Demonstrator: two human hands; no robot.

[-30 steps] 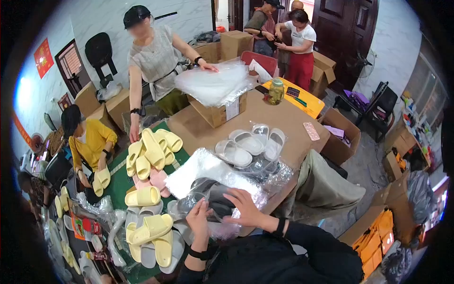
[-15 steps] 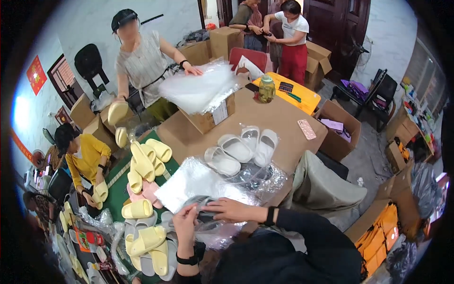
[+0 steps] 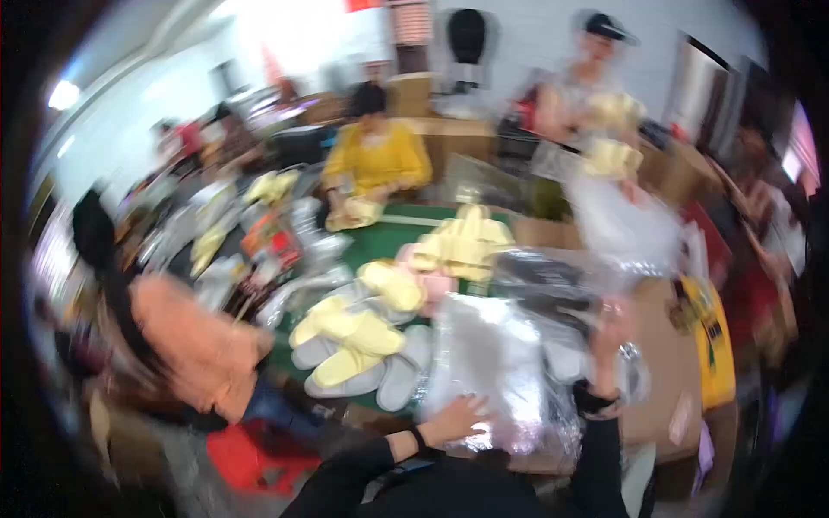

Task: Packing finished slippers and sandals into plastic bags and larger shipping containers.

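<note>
Silvery plastic sheeting (image 3: 485, 356) lies on the worktop (image 3: 652, 384), its long axis running twelve to six o'clock, toward one o'clock from the nearer left hand (image 3: 456, 420) — fingers spread over its seven o'clock corner. The right hand (image 3: 611, 332), at two o'clock beside bagged pale slippers (image 3: 566, 358), is too blurred to tell its grip — both hands, together half a second earlier, now stand well apart

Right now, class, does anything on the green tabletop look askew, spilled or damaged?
The nearer pale yellow slide slippers lie askew across flat grey slippers, crossed rather than paired. No spill shows; blur would hide small damage.
</note>
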